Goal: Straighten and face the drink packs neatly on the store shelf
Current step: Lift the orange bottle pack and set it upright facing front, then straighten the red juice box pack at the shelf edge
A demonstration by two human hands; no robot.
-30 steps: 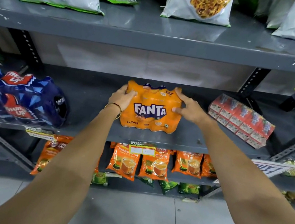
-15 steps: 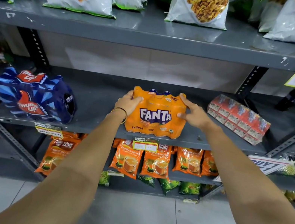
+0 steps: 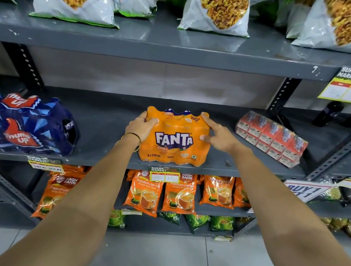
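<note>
We see bare shelf (image 3: 104, 120) on both sides of the Fanta pack (image 3: 175, 142). A wide gap lies to the left before the blue Thums Up pack (image 3: 24, 122), and a narrower one to the right before the red carton pack (image 3: 270, 139). Behind the Fanta pack the shelf runs open to the back wall (image 3: 146, 78). The upper shelf (image 3: 160, 52) caps the bay well above the packs.

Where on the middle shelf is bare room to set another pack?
Widest bare patch: the middle shelf between Thums Up pack and Fanta pack, with the left hand at its right end. Bare too behind the Fanta pack. Tighter between Fanta pack and red carton pack, where the right hand sits.
</note>
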